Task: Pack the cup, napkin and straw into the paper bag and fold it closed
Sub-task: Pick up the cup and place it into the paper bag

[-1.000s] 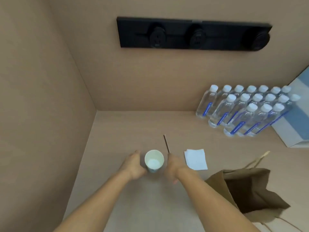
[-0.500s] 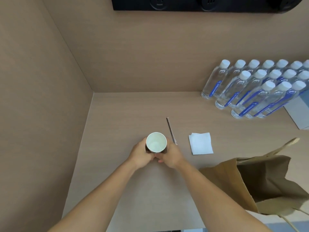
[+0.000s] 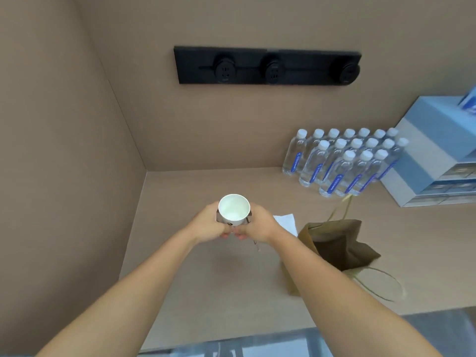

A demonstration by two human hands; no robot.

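A white paper cup with a brown sleeve is held upright above the table between my left hand and my right hand. Both hands wrap its sides from below. Just under my right hand a short length of the thin dark straw shows on the table; the rest is hidden. The white folded napkin lies to the right of my right hand, partly covered by it. The brown paper bag stands open to the right of the napkin, its mouth sagging.
Several water bottles stand in rows at the back right, next to a blue and white box. A black socket strip hangs on the back wall. A side wall closes off the left; the table's front edge is near.
Both hands closed around the cup and lifted it off the table. The camera tilted, so the scene shifted in view.
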